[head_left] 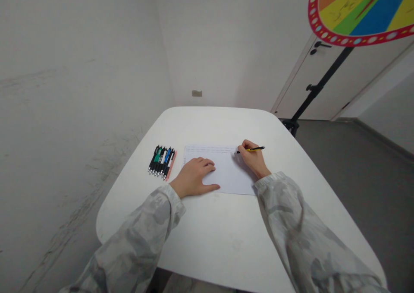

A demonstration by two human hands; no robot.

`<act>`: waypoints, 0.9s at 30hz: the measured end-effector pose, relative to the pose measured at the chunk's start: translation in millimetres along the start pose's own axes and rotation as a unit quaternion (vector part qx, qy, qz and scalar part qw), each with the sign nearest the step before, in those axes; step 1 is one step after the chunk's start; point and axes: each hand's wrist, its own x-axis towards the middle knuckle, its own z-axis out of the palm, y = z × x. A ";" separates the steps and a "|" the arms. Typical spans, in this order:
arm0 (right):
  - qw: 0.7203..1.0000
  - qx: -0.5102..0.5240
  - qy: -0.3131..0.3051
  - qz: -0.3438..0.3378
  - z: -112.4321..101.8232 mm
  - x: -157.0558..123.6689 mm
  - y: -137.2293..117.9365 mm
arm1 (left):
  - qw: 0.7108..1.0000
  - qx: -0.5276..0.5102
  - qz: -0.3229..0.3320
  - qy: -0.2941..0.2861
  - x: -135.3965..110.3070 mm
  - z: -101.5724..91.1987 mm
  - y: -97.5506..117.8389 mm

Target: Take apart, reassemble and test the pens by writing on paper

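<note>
A sheet of white paper (228, 178) lies on the table in front of me, with lines of small handwriting along its top. My left hand (196, 176) rests flat on the sheet's left part, its fingers and thumb spread. Closed around a yellow and black pen (254, 149), my right hand (254, 157) sits at the paper's upper right. The pen's tip points left, at the end of the written lines. Left of the paper, several pens (161, 161) lie side by side in a row, with black, green, white, blue and pink barrels.
The white table (207, 232) has rounded corners and stands near a scuffed wall (80, 90) on the left. A colourful prize wheel (359, 14) on a black stand (310, 99) rises behind the table's right side, before a white door (323, 77).
</note>
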 end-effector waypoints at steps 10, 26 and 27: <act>1.000 0.016 0.003 0.004 -1.4 -0.6 0.4 | 1.000 0.000 -0.002 -0.002 0.2 -0.8 0.9; 1.000 0.005 0.014 0.003 -0.8 -0.6 0.6 | 1.000 -0.002 -0.004 -0.005 0.0 -0.5 0.6; 1.000 0.005 0.014 0.004 -0.8 -0.7 0.6 | 1.000 -0.001 -0.004 -0.006 0.0 -0.5 0.6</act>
